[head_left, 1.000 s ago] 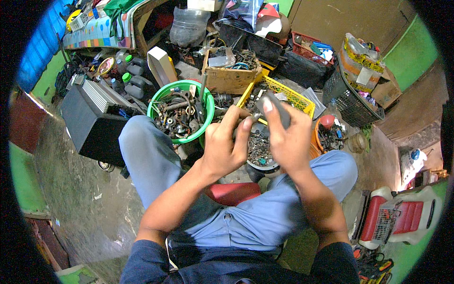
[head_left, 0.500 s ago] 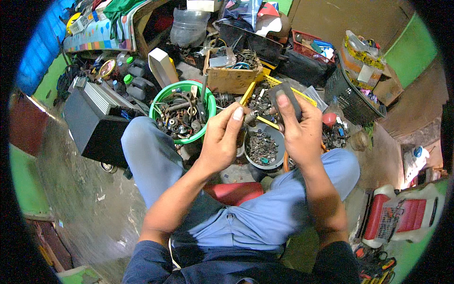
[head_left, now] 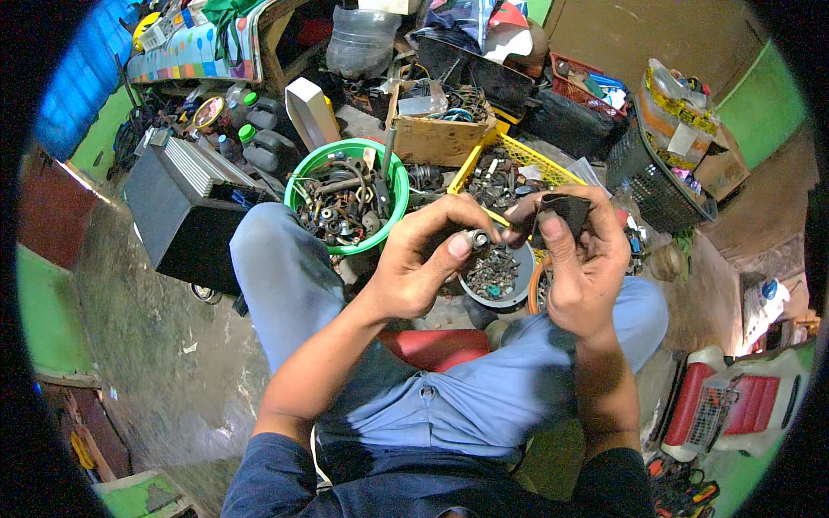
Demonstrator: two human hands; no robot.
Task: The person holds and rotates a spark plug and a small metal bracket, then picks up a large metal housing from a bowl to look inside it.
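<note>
Between the thumb and fingers of my left hand (head_left: 419,272) is a small cylindrical metal part (head_left: 479,242), its end facing up. My right hand (head_left: 583,281) grips a dark, flat, bent piece (head_left: 566,207), its material unclear, with the thumb pressed on it. It is raised just right of the metal part. Below both hands sits a grey bowl (head_left: 488,300) of small metal pieces. Just behind them are a yellow plastic crate (head_left: 540,152) of mixed parts and, to the left, a green tub (head_left: 397,181) full of metal parts and tools.
I sit with bent legs (head_left: 285,276) around the containers. A black box (head_left: 181,233) stands left, a cardboard box (head_left: 432,138) of cables behind, a black basket (head_left: 639,164) and an orange container (head_left: 537,293) right. A red-and-white plastic item (head_left: 743,397) lies lower right.
My right hand has shifted right and tilted the dark piece. My left hand has turned the metal part, so its end now shows. The whole view has shifted slightly.
</note>
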